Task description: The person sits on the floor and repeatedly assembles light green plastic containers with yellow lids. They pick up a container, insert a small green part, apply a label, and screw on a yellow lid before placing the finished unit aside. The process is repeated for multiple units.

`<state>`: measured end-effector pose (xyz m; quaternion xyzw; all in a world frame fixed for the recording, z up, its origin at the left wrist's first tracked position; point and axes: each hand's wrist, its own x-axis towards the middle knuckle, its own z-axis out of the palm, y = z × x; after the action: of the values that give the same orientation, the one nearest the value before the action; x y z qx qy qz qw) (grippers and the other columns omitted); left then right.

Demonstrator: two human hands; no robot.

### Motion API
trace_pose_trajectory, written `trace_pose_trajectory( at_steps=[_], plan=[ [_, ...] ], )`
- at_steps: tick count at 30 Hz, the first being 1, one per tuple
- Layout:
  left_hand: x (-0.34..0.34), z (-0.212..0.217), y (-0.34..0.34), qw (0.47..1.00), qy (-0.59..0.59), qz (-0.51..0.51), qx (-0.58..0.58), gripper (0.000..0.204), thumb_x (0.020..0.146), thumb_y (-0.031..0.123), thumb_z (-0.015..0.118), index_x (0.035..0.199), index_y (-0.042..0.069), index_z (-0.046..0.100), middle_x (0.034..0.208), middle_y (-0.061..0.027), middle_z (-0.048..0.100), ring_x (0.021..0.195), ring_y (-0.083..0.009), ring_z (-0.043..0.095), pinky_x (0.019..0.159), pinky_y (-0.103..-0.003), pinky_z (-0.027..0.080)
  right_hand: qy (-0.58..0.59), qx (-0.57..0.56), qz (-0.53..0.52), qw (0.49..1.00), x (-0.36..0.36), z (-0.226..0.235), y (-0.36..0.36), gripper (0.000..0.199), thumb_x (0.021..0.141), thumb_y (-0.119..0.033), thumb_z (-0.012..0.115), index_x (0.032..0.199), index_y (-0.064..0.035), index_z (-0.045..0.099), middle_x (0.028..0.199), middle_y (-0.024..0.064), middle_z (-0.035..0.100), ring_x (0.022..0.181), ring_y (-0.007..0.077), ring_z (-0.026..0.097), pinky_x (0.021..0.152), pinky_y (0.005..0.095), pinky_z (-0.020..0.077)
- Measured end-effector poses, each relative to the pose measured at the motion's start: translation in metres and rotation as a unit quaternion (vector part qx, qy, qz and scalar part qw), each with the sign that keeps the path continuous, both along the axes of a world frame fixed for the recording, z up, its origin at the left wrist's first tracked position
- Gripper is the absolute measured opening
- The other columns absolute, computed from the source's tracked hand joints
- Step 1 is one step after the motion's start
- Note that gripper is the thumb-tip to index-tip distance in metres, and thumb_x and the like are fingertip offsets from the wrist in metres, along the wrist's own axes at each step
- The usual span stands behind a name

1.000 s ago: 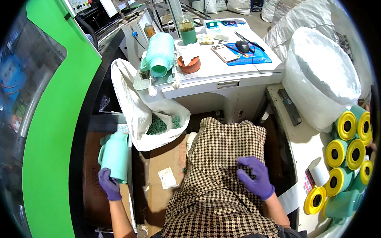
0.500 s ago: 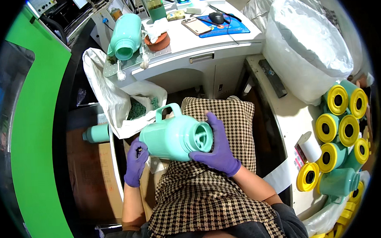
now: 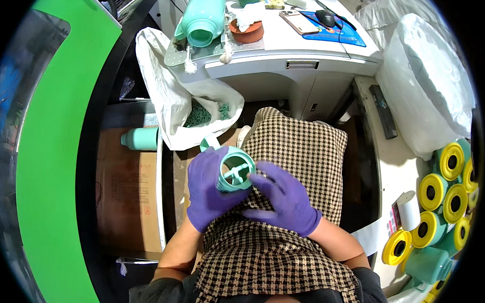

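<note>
A mint-green plastic jug shell (image 3: 238,152) with a side handle is in my gloved left hand (image 3: 205,187), which wraps round its body. Its round mouth faces up toward me, and a cross-shaped piece of the same green plastic (image 3: 236,174) spans the opening. Beside the mouth is my gloved right hand (image 3: 287,200), fingers apart, the upper fingertips at or very near the rim; whether they touch cannot be made out. Both gloves are purple. The jug's lower body is hidden behind my left hand, above my checked apron (image 3: 298,149).
A white sack (image 3: 169,114) holding green scraps stands beyond my left hand. Another green shell (image 3: 140,139) lies on cardboard at left. The white desk (image 3: 282,54) carries a green jug (image 3: 203,19), phone and mouse. Yellow-ringed green jugs (image 3: 431,192) crowd the right bench.
The jug has turned from lying sideways to mouth toward me. My left hand moved from its base to round its body; my right hand let go of the neck. The view shifted.
</note>
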<state>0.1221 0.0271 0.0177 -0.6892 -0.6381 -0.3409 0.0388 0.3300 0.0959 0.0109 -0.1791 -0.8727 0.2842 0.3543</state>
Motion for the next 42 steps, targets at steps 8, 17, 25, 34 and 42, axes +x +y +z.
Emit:
trace_pose_trajectory(
  at_steps=[8, 17, 25, 34, 42],
  plan=[
    [0.042, -0.026, -0.006, 0.991, 0.124, -0.051, 0.024, 0.057, 0.076, 0.052, 0.075, 0.119, 0.015, 0.067, 0.119, -0.0041, 0.063, 0.115, -0.0286, 0.058, 0.105, -0.056, 0.04, -0.2, -0.083, 0.023, 0.976, 0.001, -0.044, -0.007, 0.047, 0.08, -0.037, 0.078, 0.112, -0.0067, 0.064, 0.084, 0.0124, 0.07, 0.071, 0.0299, 0.07, 0.064, 0.0395, 0.0554],
    [0.054, -0.004, 0.001, 0.989, 0.129, -0.071, -0.016, 0.038, 0.084, 0.038, 0.068, 0.116, 0.017, 0.07, 0.114, -0.0031, 0.064, 0.112, -0.0249, 0.059, 0.106, -0.054, 0.041, -0.068, -0.223, 0.092, 0.968, 0.031, -0.029, -0.015, 0.058, 0.084, -0.021, 0.07, 0.134, -0.0011, 0.048, 0.111, 0.0235, 0.06, 0.089, 0.0407, 0.067, 0.076, 0.0454, 0.057],
    [0.063, -0.03, 0.001, 0.969, 0.241, -0.041, 0.045, 0.037, 0.078, 0.031, 0.071, 0.112, 0.017, 0.072, 0.113, -0.0035, 0.064, 0.117, -0.0259, 0.056, 0.108, -0.056, 0.04, -0.133, -0.222, 0.065, 0.964, 0.034, -0.041, -0.005, 0.044, 0.086, -0.011, 0.058, 0.129, -0.001, 0.056, 0.118, 0.0253, 0.06, 0.093, 0.0405, 0.066, 0.083, 0.0451, 0.0559],
    [0.066, -0.029, -0.002, 0.975, 0.19, -0.099, 0.058, 0.044, 0.076, 0.027, 0.078, 0.119, 0.019, 0.074, 0.119, -0.0025, 0.063, 0.121, -0.0242, 0.054, 0.111, -0.053, 0.037, -0.076, -0.613, 0.173, 0.767, 0.046, -0.054, 0.004, 0.039, 0.105, -0.03, 0.051, 0.13, 0.0005, 0.055, 0.106, 0.0113, 0.069, 0.082, 0.0144, 0.071, 0.066, 0.0256, 0.0578],
    [0.066, -0.023, -0.004, 0.986, 0.138, -0.077, 0.047, 0.048, 0.077, 0.036, 0.078, 0.12, 0.016, 0.074, 0.119, -0.0034, 0.063, 0.121, -0.0242, 0.052, 0.111, -0.053, 0.037, -0.119, -0.117, -0.082, 0.983, 0.05, -0.004, -0.027, 0.033, 0.095, -0.025, 0.066, 0.12, -0.0056, 0.059, 0.109, 0.0175, 0.063, 0.081, 0.0347, 0.067, 0.066, 0.0394, 0.0553]
  ],
)
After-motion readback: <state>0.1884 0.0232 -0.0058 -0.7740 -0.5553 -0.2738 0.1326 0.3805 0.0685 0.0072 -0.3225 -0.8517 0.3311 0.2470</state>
